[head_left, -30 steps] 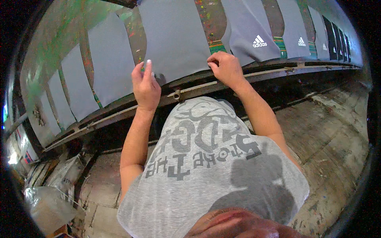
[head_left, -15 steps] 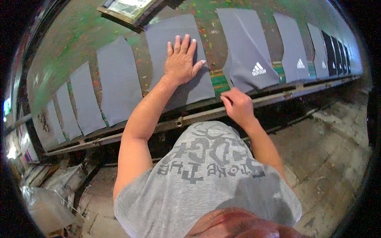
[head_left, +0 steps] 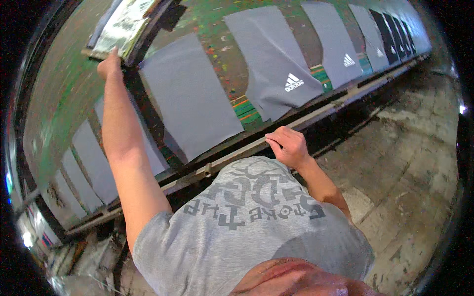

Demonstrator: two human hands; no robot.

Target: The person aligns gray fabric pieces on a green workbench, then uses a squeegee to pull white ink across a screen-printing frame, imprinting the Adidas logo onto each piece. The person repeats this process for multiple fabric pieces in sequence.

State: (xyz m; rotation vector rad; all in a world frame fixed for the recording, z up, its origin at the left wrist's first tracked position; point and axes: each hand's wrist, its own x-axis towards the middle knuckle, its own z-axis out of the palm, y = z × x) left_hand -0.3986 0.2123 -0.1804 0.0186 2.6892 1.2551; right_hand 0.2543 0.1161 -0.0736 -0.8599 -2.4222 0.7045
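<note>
My left hand reaches up to the upper left and grips the near end of a framed printing screen with a wooden border, just beyond a grey fabric panel. My right hand is closed, thumb near forefinger, at the metal rail along the table's front edge; what it holds, if anything, cannot be made out. Above it lies a wrinkled grey panel with a white printed logo, its lower corner rumpled.
More grey panels lie in a row on the paint-speckled green table, with several black ones at the far right. A worn concrete floor runs below the rail; clutter sits at lower left.
My left hand has moved from lying spread on the middle grey panel up and left onto the screen frame. My right hand stays closed near the table edge. The view has turned.
</note>
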